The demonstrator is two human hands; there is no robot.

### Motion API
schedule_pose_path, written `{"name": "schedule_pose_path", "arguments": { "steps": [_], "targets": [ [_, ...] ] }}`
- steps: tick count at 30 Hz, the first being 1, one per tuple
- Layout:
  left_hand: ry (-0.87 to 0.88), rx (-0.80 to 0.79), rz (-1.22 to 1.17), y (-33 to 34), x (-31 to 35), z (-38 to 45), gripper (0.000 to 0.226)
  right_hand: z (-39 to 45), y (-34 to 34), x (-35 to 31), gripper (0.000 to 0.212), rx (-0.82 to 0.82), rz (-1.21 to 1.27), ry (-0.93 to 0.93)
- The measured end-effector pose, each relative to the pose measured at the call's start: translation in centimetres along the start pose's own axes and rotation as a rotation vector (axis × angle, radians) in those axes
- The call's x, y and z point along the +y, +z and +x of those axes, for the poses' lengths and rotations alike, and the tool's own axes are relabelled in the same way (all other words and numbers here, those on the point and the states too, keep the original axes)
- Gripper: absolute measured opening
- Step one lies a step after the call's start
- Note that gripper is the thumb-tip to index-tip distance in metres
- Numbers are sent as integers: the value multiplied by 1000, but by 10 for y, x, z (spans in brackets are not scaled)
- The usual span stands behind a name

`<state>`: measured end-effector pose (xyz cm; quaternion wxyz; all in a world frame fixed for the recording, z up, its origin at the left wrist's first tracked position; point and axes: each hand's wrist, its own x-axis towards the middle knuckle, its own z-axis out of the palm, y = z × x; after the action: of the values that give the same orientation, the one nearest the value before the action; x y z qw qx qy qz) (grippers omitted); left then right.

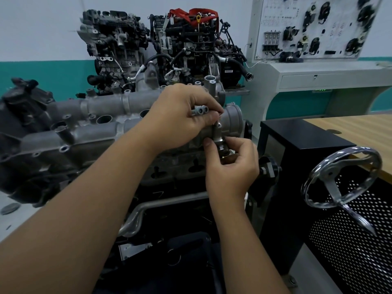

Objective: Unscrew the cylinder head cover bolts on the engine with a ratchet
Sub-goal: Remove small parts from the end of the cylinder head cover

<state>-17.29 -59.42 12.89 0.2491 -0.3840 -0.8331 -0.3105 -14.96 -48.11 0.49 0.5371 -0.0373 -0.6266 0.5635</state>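
Right hand (231, 164) is pinching a bolt (217, 132) in the cover (89, 136) — left hand (182, 119) is clutching loose bolts (199, 111) — small, hard, slippery steel; hold by the heads.

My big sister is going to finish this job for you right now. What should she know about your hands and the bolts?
Left hand: grips a bunch of loose grey metal bolts, already taken out.
Right hand: thumb and fingers pinch a slim steel bolt that stands upright at the right end of the grey aluminium cylinder head cover.
Done: several bolts removed; empty bolt holes show along the cover.
Left: lift this bolt free, then check the far side for others, which I cannot confirm from here. No ratchet is in view.
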Motion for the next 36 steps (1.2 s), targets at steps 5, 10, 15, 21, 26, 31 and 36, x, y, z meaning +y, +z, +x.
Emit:
{"name": "schedule_pose_path", "arguments": {
  "steps": [5, 10, 15, 21, 26, 31, 36],
  "targets": [
    [14, 21, 79, 3, -1, -1, 41, 0, -1, -1, 31, 11, -39, -1],
    [2, 38, 201, 8, 0, -1, 48, -2, 2, -3, 26, 7, -79, -6],
    [0, 21, 247, 10, -1, -2, 40, -3, 4, -3, 24, -13, -132, -19],
    [3, 33, 226, 11, -1, -3, 39, -5, 5, -1, 28, -28, -167, -30],
    [2, 28, 193, 10, -2, -1, 36, -4, 5, 1, 28, 1, -161, -68],
    [17, 21, 188, 10, -4, -1, 33, -4, 6, 3, 30, 19, -154, -73],
    [11, 59, 91, 11, 0, -3, 36, -2, 6, 1, 31, 32, -146, -96]
  ]
}}
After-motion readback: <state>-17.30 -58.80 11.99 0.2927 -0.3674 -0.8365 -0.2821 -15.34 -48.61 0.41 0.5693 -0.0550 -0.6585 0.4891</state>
